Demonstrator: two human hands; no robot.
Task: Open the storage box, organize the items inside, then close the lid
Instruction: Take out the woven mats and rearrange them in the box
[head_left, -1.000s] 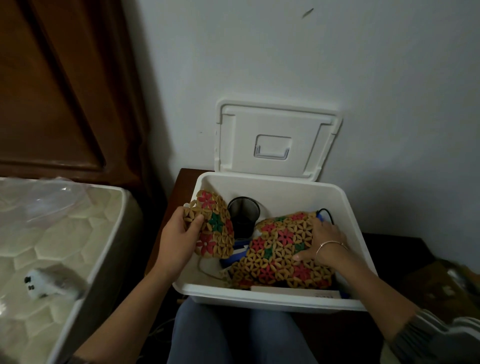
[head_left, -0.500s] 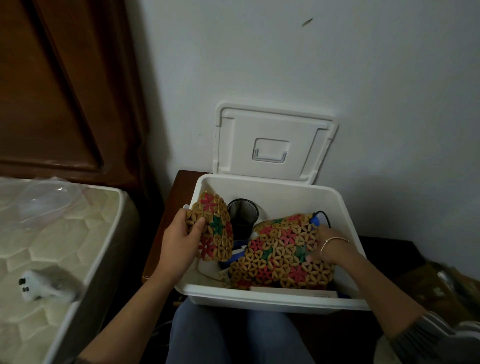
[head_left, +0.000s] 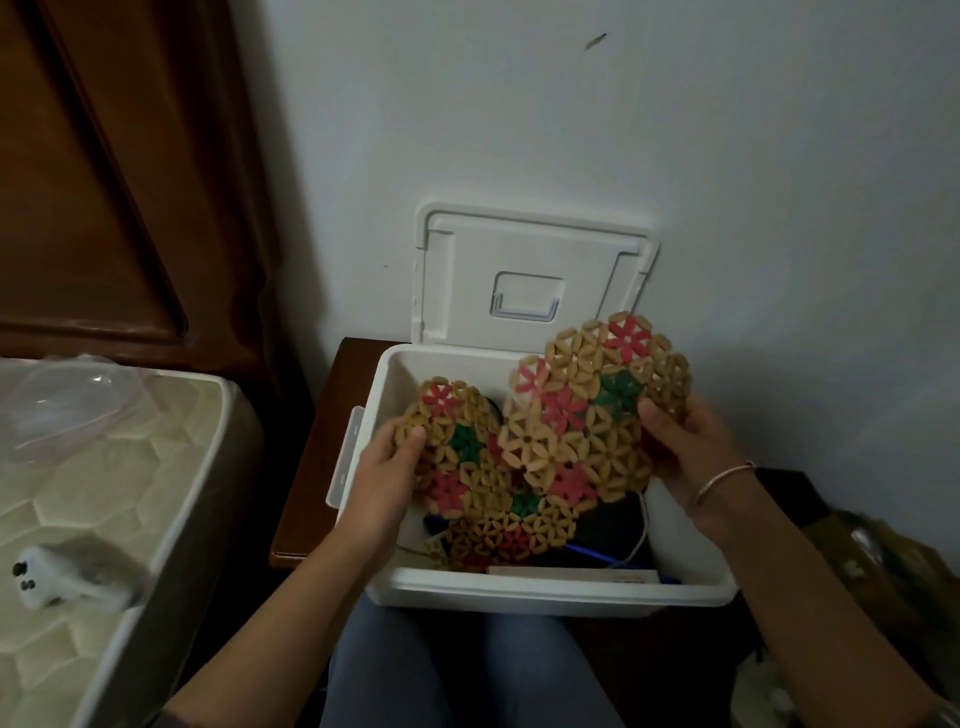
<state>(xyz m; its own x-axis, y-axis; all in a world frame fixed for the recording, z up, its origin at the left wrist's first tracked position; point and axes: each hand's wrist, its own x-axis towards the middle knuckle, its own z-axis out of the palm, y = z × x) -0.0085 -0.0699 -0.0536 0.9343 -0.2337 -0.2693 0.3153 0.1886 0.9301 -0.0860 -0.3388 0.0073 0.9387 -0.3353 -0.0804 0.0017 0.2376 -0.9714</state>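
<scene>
Head view: the right hand (head_left: 685, 441) has lifted the larger beaded mat (head_left: 587, 410) clear of the storage box (head_left: 545, 592) at frame centre, fingers curled round its edge. The left hand (head_left: 384, 478) still pinches the smaller beaded mat (head_left: 457, 452). Sorting looks under way, with the lid (head_left: 524, 270) open against the white wall (head_left: 519, 104). The box sits on a wooden side table (head_left: 311, 467), with a mattress (head_left: 104, 493) at lower left.

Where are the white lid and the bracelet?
White plastic storage-box lid (head_left: 527, 292): head view, central handle recess.
Thin metal bracelet (head_left: 720, 478): head view, band across wrist.
</scene>
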